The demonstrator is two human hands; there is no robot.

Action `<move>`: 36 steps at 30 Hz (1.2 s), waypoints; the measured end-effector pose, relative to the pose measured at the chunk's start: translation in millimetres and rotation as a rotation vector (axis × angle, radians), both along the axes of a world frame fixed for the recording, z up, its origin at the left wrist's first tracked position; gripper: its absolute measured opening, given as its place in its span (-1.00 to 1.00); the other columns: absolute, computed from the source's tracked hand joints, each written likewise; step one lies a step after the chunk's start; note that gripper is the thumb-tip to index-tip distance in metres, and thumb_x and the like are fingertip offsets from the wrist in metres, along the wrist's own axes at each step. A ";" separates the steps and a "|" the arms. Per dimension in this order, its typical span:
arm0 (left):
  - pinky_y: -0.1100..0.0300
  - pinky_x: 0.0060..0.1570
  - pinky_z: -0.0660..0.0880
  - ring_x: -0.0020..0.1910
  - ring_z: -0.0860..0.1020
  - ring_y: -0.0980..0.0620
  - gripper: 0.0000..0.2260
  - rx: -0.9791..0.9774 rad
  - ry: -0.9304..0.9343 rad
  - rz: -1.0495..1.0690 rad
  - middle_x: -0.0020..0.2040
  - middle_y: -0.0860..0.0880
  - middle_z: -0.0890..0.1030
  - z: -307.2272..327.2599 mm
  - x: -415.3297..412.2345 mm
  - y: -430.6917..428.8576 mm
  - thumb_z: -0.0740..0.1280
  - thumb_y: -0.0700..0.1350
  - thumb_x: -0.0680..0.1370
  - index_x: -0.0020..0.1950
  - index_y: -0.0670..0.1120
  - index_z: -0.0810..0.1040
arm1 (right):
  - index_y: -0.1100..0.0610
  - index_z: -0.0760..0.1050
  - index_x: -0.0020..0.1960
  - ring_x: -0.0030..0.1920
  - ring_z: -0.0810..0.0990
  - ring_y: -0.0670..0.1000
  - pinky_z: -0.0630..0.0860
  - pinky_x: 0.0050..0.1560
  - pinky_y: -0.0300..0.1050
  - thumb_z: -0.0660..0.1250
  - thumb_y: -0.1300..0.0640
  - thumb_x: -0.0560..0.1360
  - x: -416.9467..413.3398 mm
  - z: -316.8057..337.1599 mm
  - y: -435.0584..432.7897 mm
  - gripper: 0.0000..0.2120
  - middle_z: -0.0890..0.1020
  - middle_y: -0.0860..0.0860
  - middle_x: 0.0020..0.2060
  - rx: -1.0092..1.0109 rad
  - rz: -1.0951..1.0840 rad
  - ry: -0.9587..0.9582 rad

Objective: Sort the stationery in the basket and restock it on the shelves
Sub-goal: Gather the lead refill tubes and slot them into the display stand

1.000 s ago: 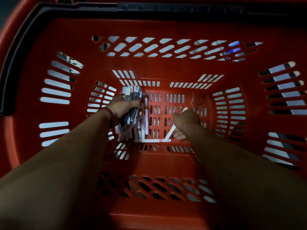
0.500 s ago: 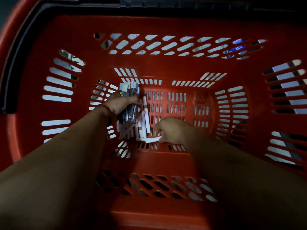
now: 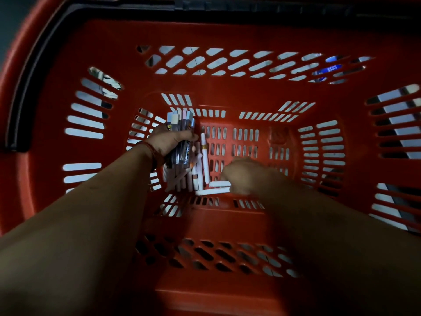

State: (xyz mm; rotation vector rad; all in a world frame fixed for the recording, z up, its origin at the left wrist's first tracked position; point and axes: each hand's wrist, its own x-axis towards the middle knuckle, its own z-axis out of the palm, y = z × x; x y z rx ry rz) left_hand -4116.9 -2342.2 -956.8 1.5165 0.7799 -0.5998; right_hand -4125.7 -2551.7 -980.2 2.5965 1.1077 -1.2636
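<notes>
You are looking straight down into the red basket (image 3: 250,92), with both forearms reaching to its slotted floor. Your left hand (image 3: 168,143) is at about 9 o'clock on the floor, fingers and thumb curled tightly round a bundle of pens (image 3: 180,126). The bundle stands nearly upright, its flat ends showing past your knuckles toward 12 o'clock. A red thread (image 3: 152,153) circles that wrist. Just at 6 o'clock of the bundle lie the loose white pens (image 3: 182,180), packed side by side along the floor's 9 o'clock edge, most running 12 to 6. On their 3 o'clock side a white pen with a gold band (image 3: 205,156) lies the same way. Your right hand (image 3: 245,176) is near the centre of the floor, knuckles up, fingers bent down over the 3 o'clock ends of two white pens (image 3: 215,187). These lie across, 9 to 3, one just beside the other near the floor's 6 o'clock edge. The fingertips are hidden under the hand, so you cannot tell whether they pinch those pens or only rest on them. A black handle (image 3: 34,76) follows the rim from 9 to 12 o'clock, and a blue object (image 3: 330,69) shows through the wall slots at 1 o'clock
</notes>
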 end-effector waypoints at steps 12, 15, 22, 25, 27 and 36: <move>0.14 -0.37 0.59 -0.34 0.68 -0.07 -0.84 -0.035 -0.005 0.012 -0.27 -0.12 0.70 -4.9 -1.0 -1.0 0.49 -0.26 0.45 0.01 -0.20 0.64 | 0.18 0.51 0.29 0.23 0.52 0.16 0.48 -0.04 0.03 0.34 0.37 0.54 -5.6 29.4 41.3 -0.66 0.47 0.11 0.27 -0.059 0.251 -0.229; 0.14 -0.39 0.58 -0.37 0.66 -0.07 -0.86 -0.064 -0.008 0.018 -0.30 -0.13 0.68 -6.1 -3.2 -2.3 0.46 -0.29 0.46 0.00 -0.21 0.62 | 0.17 0.49 0.28 0.18 0.55 0.13 0.48 -0.03 -0.02 0.28 0.43 0.51 -5.6 25.7 31.5 -0.62 0.48 0.08 0.26 0.077 0.212 -0.192; 0.10 -0.39 0.59 -0.38 0.67 -0.07 -0.79 -0.136 0.017 0.042 -0.29 -0.14 0.69 -6.9 -2.6 -2.4 0.46 -0.30 0.47 0.09 -0.25 0.58 | 0.17 0.54 0.04 -0.16 0.57 0.05 0.54 -0.20 -0.07 0.26 0.36 0.52 3.1 6.4 -2.7 -0.82 0.59 0.07 -0.06 0.395 -0.773 -0.221; 0.07 -0.33 0.61 -0.32 0.68 -0.12 -0.71 -0.117 0.023 0.041 -0.22 -0.18 0.70 -11.6 -2.9 -0.3 0.49 -0.28 0.44 0.14 -0.27 0.60 | 0.21 0.44 -0.16 -0.31 0.58 0.06 0.49 -0.35 -0.16 0.27 0.22 0.55 7.0 7.6 -8.5 -0.88 0.55 0.04 -0.29 0.226 -1.009 -0.160; 0.06 -0.32 0.60 -0.33 0.68 -0.12 -0.70 -0.131 0.026 0.050 -0.22 -0.19 0.69 -12.4 -4.1 -0.2 0.50 -0.28 0.44 0.15 -0.28 0.60 | 0.24 0.49 -0.22 -0.34 0.66 0.09 0.63 -0.29 -0.06 0.31 0.10 0.57 5.7 7.3 -10.0 -0.74 0.63 0.10 -0.35 0.067 -1.189 0.022; 0.06 -0.35 0.60 -0.34 0.66 -0.12 -0.75 -0.168 0.030 0.049 -0.24 -0.19 0.67 -17.2 -6.5 -1.2 0.47 -0.30 0.46 0.12 -0.29 0.58 | 0.34 0.57 0.14 -0.11 0.73 0.18 0.68 -0.01 0.13 0.52 0.14 0.46 5.2 -14.9 5.2 -0.64 0.71 0.13 -0.13 0.075 -1.525 0.372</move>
